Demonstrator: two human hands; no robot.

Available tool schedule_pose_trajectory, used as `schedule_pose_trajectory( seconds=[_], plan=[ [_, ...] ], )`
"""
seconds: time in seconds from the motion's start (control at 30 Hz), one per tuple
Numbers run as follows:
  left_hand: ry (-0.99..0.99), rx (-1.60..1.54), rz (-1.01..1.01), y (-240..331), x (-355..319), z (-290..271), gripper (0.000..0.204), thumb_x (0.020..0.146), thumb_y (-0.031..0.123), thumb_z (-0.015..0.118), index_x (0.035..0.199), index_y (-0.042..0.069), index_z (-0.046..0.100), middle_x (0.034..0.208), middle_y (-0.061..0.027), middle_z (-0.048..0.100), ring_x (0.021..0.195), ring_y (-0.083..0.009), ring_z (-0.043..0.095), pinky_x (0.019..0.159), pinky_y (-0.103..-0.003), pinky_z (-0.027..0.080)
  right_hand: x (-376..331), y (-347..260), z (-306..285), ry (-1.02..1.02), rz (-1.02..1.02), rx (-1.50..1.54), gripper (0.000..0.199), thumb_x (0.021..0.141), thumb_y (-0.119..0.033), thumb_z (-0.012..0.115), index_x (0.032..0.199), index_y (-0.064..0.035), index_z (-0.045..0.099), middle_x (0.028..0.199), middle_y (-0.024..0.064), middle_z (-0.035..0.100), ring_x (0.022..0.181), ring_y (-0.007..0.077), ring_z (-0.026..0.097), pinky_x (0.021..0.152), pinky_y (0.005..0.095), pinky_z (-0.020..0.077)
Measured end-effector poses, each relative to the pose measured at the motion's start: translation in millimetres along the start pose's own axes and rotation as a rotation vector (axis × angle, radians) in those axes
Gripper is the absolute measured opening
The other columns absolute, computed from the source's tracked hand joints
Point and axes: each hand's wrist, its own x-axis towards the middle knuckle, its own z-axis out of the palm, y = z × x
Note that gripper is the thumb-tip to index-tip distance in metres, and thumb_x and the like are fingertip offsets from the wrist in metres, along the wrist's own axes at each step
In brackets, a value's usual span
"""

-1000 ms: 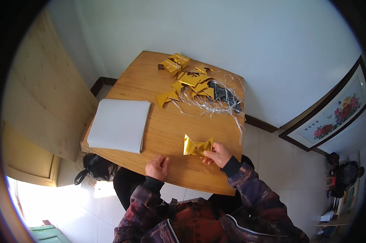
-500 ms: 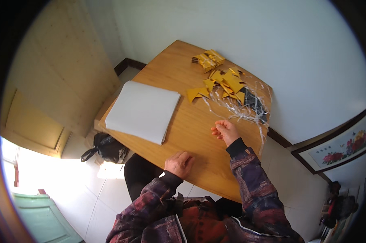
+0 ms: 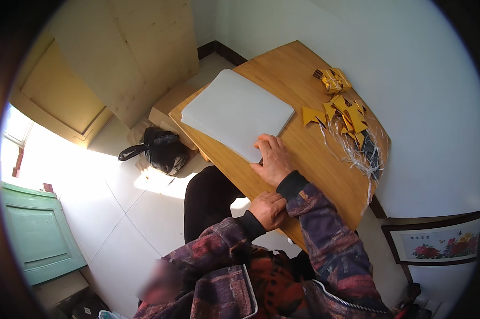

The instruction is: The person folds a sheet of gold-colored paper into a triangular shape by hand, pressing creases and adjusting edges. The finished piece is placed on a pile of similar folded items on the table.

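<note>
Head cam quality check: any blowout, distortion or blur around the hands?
Head view: sunlight blows out the white tiled floor at left; fisheye bends the wooden table edges, dark vignette at the rim; right hand on the white paper stack is sharp; a blurred patch sits bottom centre.

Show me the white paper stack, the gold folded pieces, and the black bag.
white paper stack (image 3: pixel 234 109), head view, middle of top sheet
gold folded pieces (image 3: pixel 346 114), head view, centre of the pile
black bag (image 3: pixel 163 151), head view, its bulging body

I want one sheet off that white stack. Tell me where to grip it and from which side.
Probably grip the near corner of the white stack, coming from the table's near edge. The stack lies flat, so only edges and corners offer purchase, and that corner sits right under the right hand's fingertips. The left hand rests at the table edge.
</note>
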Motion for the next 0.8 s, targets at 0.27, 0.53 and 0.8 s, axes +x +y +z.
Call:
schedule_pose_trajectory(
  seconds=[0.27,0.53,0.8],
  plan=[
    [0.036,-0.116,0.024,-2.9,-12.7,-8.0,0.019,0.065,0.002,0.065,0.083,0.005,0.057,0.08,-0.0126,0.054,0.078,-0.0344,0.055,0.067,-0.043,0.043,1.2,3.5,-1.2,-0.011,0.043,0.045,0.032,0.069,-0.014,0.076,0.094,-0.0046,0.058,0.113,0.0114,0.053,0.106,0.0328,0.05,0.091,0.0419,0.0451],
    [-0.014,-0.1,0.016,-4.5,-14.2,-9.2,0.021,0.067,0.004,0.063,0.086,0.005,0.056,0.081,-0.0119,0.053,0.081,-0.0336,0.054,0.07,-0.043,0.043,4.6,3.2,-9.3,-0.129,0.189,0.224,0.025,0.075,-0.011,0.075,0.091,0.0002,0.059,0.119,0.016,0.053,0.106,0.0326,0.054,0.088,0.0387,0.0483],
    [-0.03,-0.117,0.017,-4.9,-12.3,-10.6,0.021,0.067,0.004,0.062,0.088,0.005,0.057,0.082,-0.0122,0.054,0.082,-0.034,0.055,0.07,-0.043,0.043,4.5,7.2,-5.6,-0.087,0.149,0.213,0.012,0.08,-0.008,0.068,0.086,-0.0016,0.059,0.116,0.017,0.055,0.105,0.0331,0.054,0.087,0.0392,0.0475]
  ],
)
